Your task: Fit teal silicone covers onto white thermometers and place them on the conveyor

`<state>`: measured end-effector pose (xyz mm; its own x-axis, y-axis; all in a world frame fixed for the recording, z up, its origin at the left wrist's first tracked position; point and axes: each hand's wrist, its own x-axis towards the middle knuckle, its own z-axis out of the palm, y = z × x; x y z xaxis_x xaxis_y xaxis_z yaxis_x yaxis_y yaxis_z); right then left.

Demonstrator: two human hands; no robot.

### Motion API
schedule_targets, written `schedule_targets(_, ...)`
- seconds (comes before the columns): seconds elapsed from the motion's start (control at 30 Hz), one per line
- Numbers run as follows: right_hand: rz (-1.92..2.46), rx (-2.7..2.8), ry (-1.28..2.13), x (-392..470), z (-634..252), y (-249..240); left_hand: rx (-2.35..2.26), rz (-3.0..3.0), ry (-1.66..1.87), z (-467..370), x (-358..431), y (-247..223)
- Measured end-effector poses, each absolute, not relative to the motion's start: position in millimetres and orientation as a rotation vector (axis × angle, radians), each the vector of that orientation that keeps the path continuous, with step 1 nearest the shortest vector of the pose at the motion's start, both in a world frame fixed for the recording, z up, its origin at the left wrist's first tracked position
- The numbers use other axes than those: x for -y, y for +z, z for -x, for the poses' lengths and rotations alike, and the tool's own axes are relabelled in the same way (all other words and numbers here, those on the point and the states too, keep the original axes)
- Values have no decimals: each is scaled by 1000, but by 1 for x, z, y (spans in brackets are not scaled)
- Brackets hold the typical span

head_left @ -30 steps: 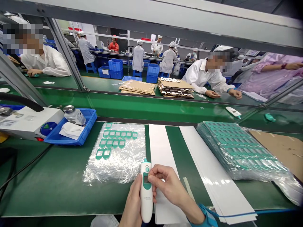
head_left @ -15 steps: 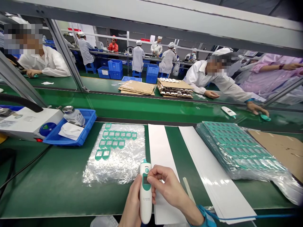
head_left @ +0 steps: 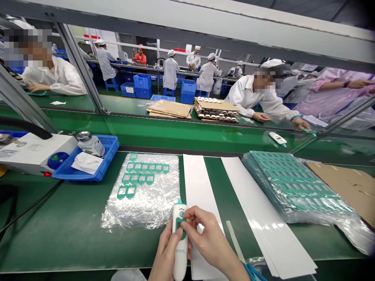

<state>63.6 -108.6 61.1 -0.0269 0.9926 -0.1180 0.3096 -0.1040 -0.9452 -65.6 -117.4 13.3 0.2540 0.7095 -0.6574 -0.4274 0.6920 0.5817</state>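
Observation:
My left hand (head_left: pixel 167 249) is wrapped round a white ear thermometer (head_left: pixel 181 255) with a green button, a green panel and a small dark screen. Its green tip points away from me. Against the panel, the thumb and forefinger of my right hand (head_left: pixel 205 234) are pinched together; whatever lies between them is hidden. My left thumb also presses beside the screen. Just beyond the hands, a clear plastic sheet (head_left: pixel 158 187) carries rows of small green screen frames (head_left: pixel 141 178). White paper strips (head_left: pixel 197 175) pass under my right hand.
At left, a blue tray (head_left: pixel 98 168) holds a bottle and a white cloth, beside a white machine (head_left: pixel 32 152). A bagged stack of green frames (head_left: pixel 293 179) and cardboard (head_left: pixel 345 187) lie right. Across the divider, a co-worker (head_left: pixel 258 93) reaches near another thermometer (head_left: pixel 277 138).
My left thumb has moved up onto the thermometer's panel beside the screen. My right fingers stay pinched there. The co-worker's hand across the divider has drawn back with a green piece.

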Motion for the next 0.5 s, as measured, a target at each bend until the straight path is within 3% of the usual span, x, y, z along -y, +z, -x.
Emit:
schedule_targets(0.37,1450,1392,1035,101,-81,60,-896,-627,734,63,106,35)
schedule_targets(0.5,1354,1666,993,89,-96,69,-979,-571,617,65,99,38)
